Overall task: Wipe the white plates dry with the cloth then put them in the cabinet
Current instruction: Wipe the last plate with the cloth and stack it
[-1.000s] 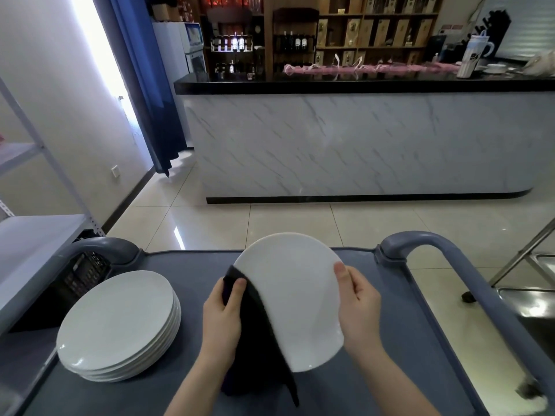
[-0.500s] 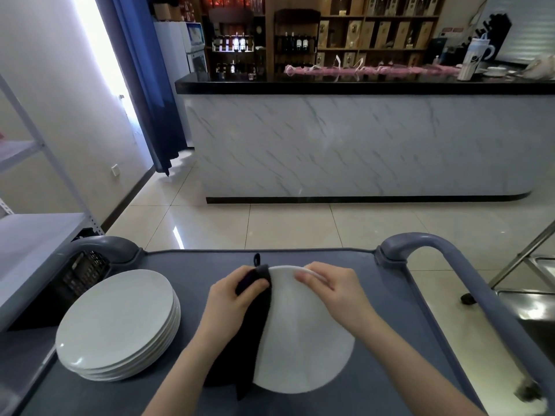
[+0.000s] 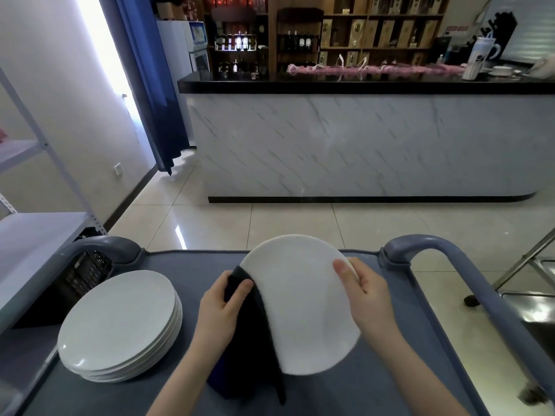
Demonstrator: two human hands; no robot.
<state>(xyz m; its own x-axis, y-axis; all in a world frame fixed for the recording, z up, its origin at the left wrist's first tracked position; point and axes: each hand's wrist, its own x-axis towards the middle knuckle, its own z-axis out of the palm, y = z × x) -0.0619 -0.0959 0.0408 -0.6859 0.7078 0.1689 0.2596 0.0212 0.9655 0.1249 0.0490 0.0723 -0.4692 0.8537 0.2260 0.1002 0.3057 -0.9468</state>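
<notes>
I hold one white plate [image 3: 303,307] tilted up over the grey cart top [image 3: 399,349]. My left hand [image 3: 220,310] grips a dark cloth [image 3: 252,340] against the plate's left edge, thumb on the front of the cloth. The cloth hangs down below the hand and hides the plate's lower left rim. My right hand [image 3: 365,298] grips the plate's right rim, thumb on its face. A stack of several white plates [image 3: 120,322] lies on the cart to the left, apart from both hands.
The cart has raised grey handles at the left [image 3: 105,249] and right [image 3: 444,256]. A grey metal shelf rack [image 3: 36,235] stands at the left. A marble-fronted counter [image 3: 360,145] lies ahead across the tiled floor. A steel frame [image 3: 528,265] stands at the right.
The plate lay low and flat half a second ago with both hands at its far rim; now it is tilted up again, my right hand on the right rim and the cloth on the left edge.
</notes>
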